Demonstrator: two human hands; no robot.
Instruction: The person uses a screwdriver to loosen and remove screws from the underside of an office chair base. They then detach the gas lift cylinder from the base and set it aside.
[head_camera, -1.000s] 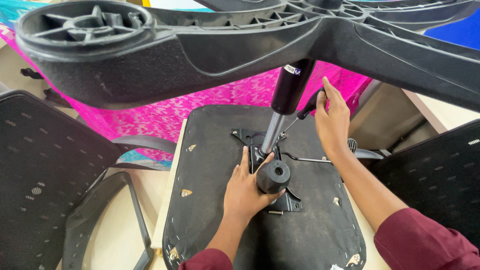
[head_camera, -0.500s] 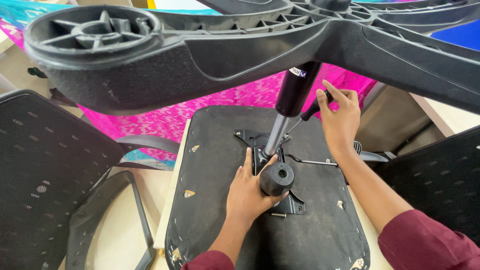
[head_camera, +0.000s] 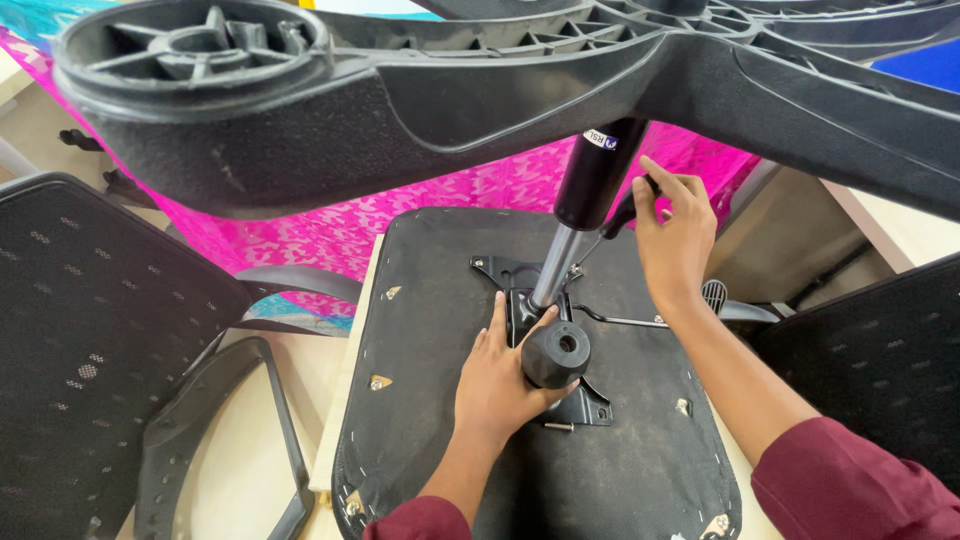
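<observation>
An upturned black chair seat (head_camera: 440, 400) lies in front of me with a metal mechanism plate (head_camera: 585, 405) bolted to its underside. A gas cylinder (head_camera: 585, 215) rises from the plate to the black star base (head_camera: 420, 100) overhead. My left hand (head_camera: 497, 380) rests on the plate, fingers against a round black knob (head_camera: 555, 355). My right hand (head_camera: 675, 240) grips the black handle of a screwdriver (head_camera: 622, 215) whose tip angles down to a bolt at the plate's far corner. A loose screw (head_camera: 558, 427) lies by the plate.
A black mesh chair back (head_camera: 90, 340) leans at the left, with a black armrest loop (head_camera: 215, 440) below it. Another mesh panel (head_camera: 880, 370) sits at the right. Pink patterned cloth (head_camera: 330, 230) hangs behind the seat. A lever (head_camera: 625, 320) sticks out to the right.
My right hand has shifted its fingers around the screwdriver handle, turning it slightly. My left hand stays on the plate by the knob. The view drifted a little.
</observation>
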